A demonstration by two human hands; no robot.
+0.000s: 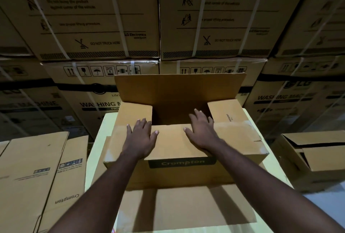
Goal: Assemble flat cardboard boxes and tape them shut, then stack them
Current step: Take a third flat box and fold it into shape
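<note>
A brown Crompton cardboard box [183, 174] stands on a pale yellow-green surface [94, 156] in front of me. Its near flap [173, 141] is folded down flat over the top. Both side flaps [135, 114] are folded inward, and the far flap [179, 87] stands upright. My left hand [140, 136] presses flat on the near flap's left part, fingers spread. My right hand [200, 130] presses flat on its right part, fingertips reaching over the flap's edge toward the dark opening.
Flat folded Crompton boxes [37, 178] lean at the left. A partly assembled box [309, 160] sits low at the right. A loose cardboard flap [186, 206] lies below the box. A wall of strapped washing-machine cartons [97, 27] rises right behind.
</note>
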